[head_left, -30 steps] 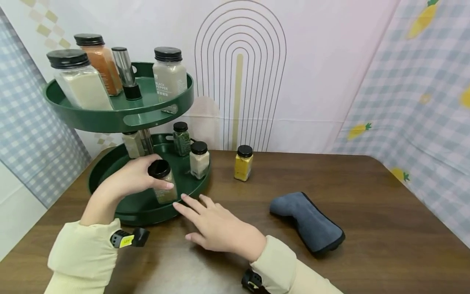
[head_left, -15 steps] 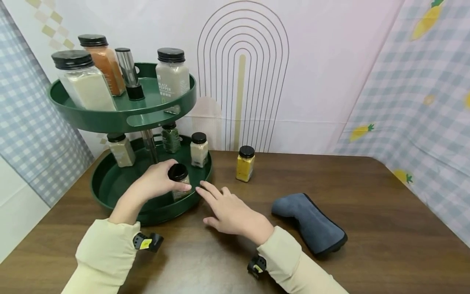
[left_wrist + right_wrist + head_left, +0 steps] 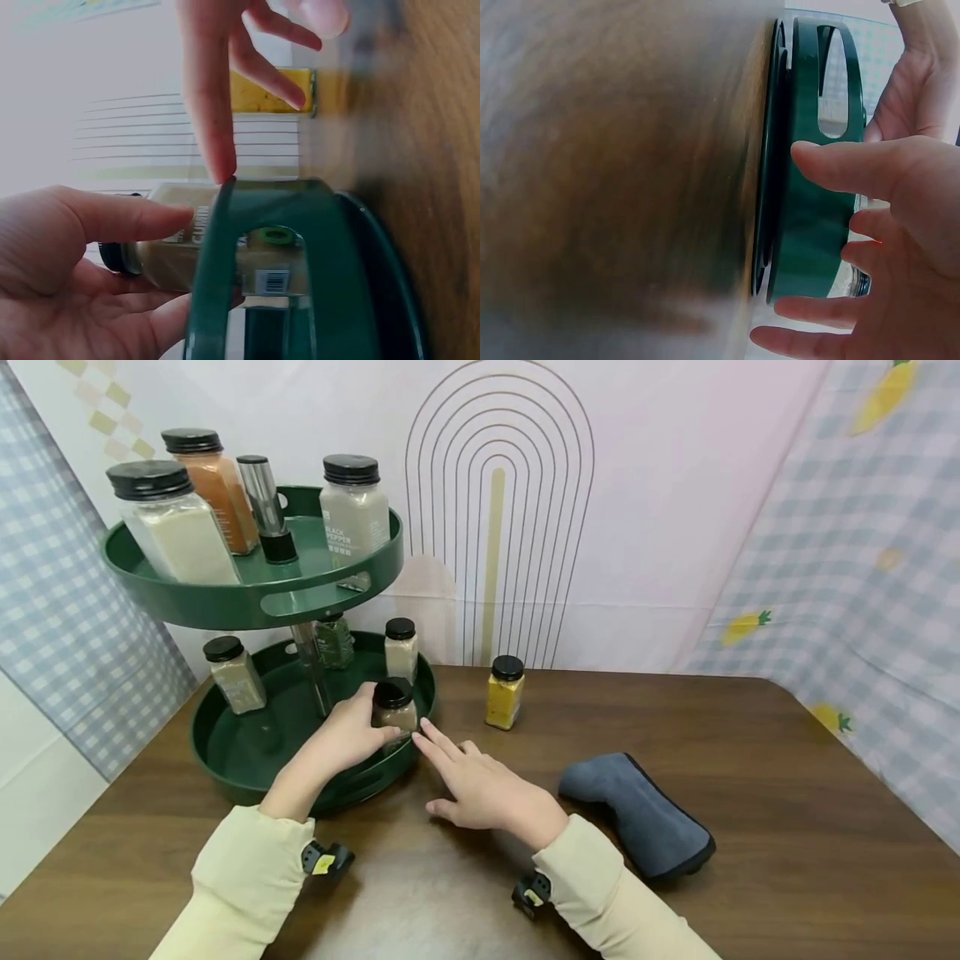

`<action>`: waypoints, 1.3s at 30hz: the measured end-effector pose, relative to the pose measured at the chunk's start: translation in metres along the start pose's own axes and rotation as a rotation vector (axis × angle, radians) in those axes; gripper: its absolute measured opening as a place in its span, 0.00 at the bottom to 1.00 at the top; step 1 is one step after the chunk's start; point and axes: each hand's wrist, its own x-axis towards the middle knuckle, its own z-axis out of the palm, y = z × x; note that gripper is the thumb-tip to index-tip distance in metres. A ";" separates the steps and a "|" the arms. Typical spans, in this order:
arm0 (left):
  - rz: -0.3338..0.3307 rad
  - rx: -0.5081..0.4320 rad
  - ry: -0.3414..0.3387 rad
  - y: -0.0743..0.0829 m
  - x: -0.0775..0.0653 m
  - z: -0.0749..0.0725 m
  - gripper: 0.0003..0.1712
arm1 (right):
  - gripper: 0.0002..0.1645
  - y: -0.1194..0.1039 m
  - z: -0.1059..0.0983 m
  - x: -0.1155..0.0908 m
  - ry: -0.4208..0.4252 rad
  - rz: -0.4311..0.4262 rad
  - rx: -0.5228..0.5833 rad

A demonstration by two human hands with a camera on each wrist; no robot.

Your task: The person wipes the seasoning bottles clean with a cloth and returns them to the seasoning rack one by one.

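Observation:
My left hand (image 3: 341, 735) holds a small black-lidded spice jar (image 3: 397, 714) of brownish powder, thumb on one side and fingers on the other. The jar is inside the front right wall of the green lower tray (image 3: 225, 781); in the left wrist view its label (image 3: 201, 225) shows partly behind the wall's handle slot. My right hand (image 3: 483, 789) has its fingers extended, with fingertips at the tray's outer rim, beside the jar. Other small jars on this tray are a pale one (image 3: 401, 652), a green-flecked one (image 3: 333, 643) and a beige one (image 3: 236, 681).
Above, the upper green tray (image 3: 195, 606) carries large jars and a steel cylinder (image 3: 266, 510). A yellow spice jar (image 3: 504, 695) stands on the wooden table (image 3: 795, 827) right of the rack. A blue-grey fabric pouch (image 3: 641, 814) lies farther right. Patterned cloth hangs behind.
The lower tray has turned, its front going rightward. The held jar moved right and back with my left hand; the beige jar came forward on the left. My right hand shifted slightly right.

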 end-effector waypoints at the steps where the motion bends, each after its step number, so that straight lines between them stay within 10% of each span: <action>1: 0.004 -0.001 0.004 0.000 0.000 0.001 0.36 | 0.48 0.000 0.000 0.000 -0.006 0.005 0.002; 12: -0.008 -0.024 -0.006 0.003 -0.001 0.000 0.42 | 0.48 -0.001 -0.019 -0.011 0.035 0.035 0.040; 16: 0.007 0.027 0.146 0.019 -0.004 0.008 0.51 | 0.48 0.000 -0.051 -0.036 0.137 0.067 0.025; 21: 0.185 0.088 0.384 0.050 -0.011 0.034 0.47 | 0.38 0.017 -0.096 -0.084 0.130 0.122 0.045; 27: 0.224 0.096 0.258 0.068 -0.011 0.074 0.44 | 0.19 0.058 -0.115 -0.120 -0.056 0.342 0.091; 33: 0.051 -0.204 0.080 0.061 0.028 0.102 0.47 | 0.20 0.077 -0.090 -0.104 -0.205 0.560 0.121; 39: -0.122 -0.637 0.010 0.053 0.060 0.120 0.49 | 0.26 0.080 -0.067 -0.087 -0.224 0.590 0.064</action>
